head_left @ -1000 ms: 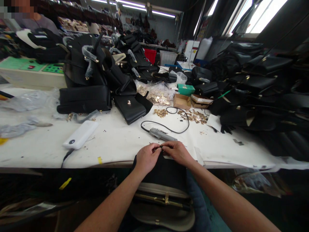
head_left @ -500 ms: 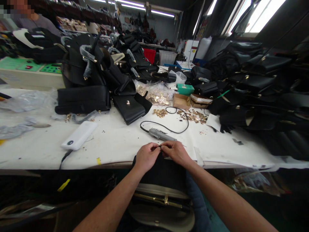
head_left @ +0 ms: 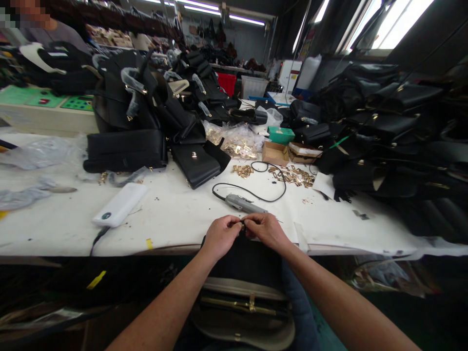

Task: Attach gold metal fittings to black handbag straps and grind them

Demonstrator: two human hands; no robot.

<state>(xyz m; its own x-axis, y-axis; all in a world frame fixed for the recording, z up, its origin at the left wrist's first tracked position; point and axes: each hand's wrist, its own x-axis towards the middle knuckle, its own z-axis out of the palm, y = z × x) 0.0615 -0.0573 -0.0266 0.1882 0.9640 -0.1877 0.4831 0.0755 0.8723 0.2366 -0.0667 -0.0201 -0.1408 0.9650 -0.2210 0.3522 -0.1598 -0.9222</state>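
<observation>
Head view: open bag [head_left: 245,263] on the lap [head_left: 306,312], near the table [head_left: 175,214].
Left hand [head_left: 222,236] and right hand [head_left: 268,231] meet at its far end, each grip pinching the bag there; details between them are hidden. Just beyond, a driver [head_left: 243,203] lies on the table, gold fittings [head_left: 298,177] farther back.

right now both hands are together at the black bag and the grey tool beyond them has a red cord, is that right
Not the colour: the head view shows a black cord, not a red one. Left hand and right hand are together at the black bag, the grey tool beyond them.
</observation>
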